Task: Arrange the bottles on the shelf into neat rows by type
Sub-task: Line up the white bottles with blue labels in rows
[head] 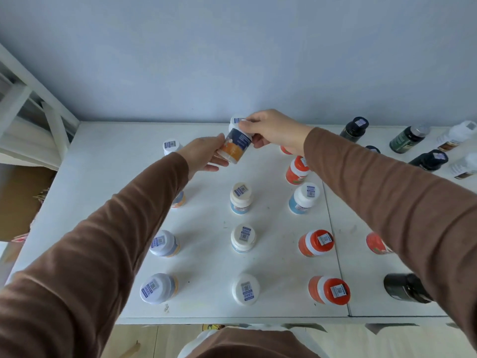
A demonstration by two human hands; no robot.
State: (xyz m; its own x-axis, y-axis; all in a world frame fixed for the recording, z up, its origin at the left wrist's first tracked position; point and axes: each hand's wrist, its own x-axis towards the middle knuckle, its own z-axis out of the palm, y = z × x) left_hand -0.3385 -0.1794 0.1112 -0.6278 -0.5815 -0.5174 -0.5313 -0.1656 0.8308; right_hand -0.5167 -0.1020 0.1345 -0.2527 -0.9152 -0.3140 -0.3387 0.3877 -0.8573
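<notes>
Navy-and-orange bottle (236,146), white cap, held tilted in the air above the far-centre of the white shelf top (206,301), between both hands. Right hand (271,130): fingers curled round the cap end, gripping from the right. Left hand (206,156): below-left of the bottle, fingers fairly straight, touching its base end, not closed round it. Both arms in brown sleeves.

On the shelf, upright, approx. in columns: L col., white-capped bottles w/ orange showing below, e.g. near-left bottle (158,288); centre col., three white-capped pale-blue bottles, e.g. (241,198); R col., orange-capped bottles (329,290) plus one pale-blue bottle (304,198) among them. Far right, well apart: dark bottles (354,129) and white bottles (456,135). One dark bottle (405,288) near right, partly behind the right sleeve.
</notes>
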